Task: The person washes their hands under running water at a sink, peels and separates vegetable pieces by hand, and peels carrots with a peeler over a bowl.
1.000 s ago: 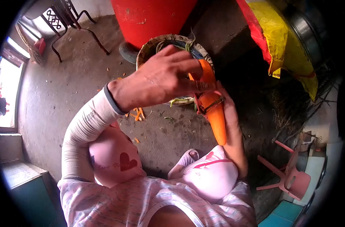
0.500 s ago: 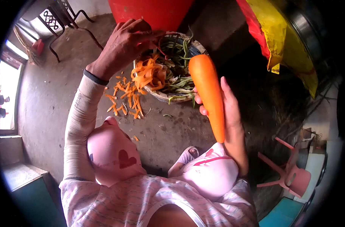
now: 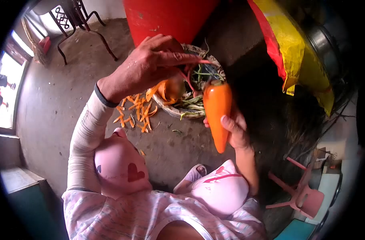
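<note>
My right hand (image 3: 237, 130) is wrapped round a large, smooth orange carrot (image 3: 217, 114), its thick end away from me and its tip towards my lap. My left hand (image 3: 156, 60) grips a red peeler (image 3: 189, 78), mostly hidden by the fingers, just beyond the carrot's thick end; a small gap seems to lie between them. Below both hands stands a round basin (image 3: 170, 109) with green bean-like pods (image 3: 190, 105) and orange carrot peelings (image 3: 164, 90) in it. More peel strips (image 3: 140, 112) lie scattered on the floor left of the basin.
A large red container (image 3: 166, 20) stands behind the basin. At the upper right hangs a yellow and red bag (image 3: 290, 52) beside a metal pot (image 3: 324, 44). A pink plastic chair (image 3: 306, 200) lies at the lower right, and a broom (image 3: 32, 42) leans at the upper left.
My left hand with the peeler has moved right and nearer to me, towards the carrot's thick end. The carrot has been lowered slightly and looks shorter, and my right thumb now lies across it.
</note>
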Demonstrator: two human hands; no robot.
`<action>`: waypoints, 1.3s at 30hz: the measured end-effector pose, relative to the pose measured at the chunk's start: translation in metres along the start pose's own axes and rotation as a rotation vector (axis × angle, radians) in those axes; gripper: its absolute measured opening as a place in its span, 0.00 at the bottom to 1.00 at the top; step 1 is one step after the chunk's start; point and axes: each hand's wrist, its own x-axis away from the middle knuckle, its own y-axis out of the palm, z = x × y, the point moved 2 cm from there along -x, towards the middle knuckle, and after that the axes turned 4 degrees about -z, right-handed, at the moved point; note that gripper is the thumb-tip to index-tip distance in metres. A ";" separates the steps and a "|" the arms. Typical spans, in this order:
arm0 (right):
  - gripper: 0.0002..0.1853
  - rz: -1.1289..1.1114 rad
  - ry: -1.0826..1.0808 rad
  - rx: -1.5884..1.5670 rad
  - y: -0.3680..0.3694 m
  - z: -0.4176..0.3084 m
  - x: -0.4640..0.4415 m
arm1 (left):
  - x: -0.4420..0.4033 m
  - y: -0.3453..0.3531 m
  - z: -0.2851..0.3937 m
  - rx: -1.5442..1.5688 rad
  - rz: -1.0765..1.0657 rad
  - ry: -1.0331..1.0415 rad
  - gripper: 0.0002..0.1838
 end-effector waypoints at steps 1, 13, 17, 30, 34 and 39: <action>0.37 -0.014 -0.004 0.046 0.000 0.000 -0.001 | -0.001 -0.001 0.006 -0.015 -0.016 0.029 0.24; 0.43 -0.084 0.022 0.176 0.009 0.006 -0.008 | 0.001 0.004 0.000 0.071 -0.049 0.090 0.23; 0.47 -0.009 -0.010 0.045 0.010 0.008 -0.001 | 0.011 -0.013 -0.020 -0.287 -0.044 -0.007 0.23; 0.43 -0.036 -0.005 0.151 0.003 -0.004 0.005 | 0.000 -0.004 0.013 0.114 -0.038 0.084 0.24; 0.47 -0.036 0.008 0.086 0.004 0.000 0.007 | 0.000 -0.006 0.017 0.106 -0.089 0.134 0.23; 0.55 -0.187 0.010 -0.078 0.000 0.002 0.018 | 0.008 -0.008 -0.012 -0.030 -0.067 -0.007 0.22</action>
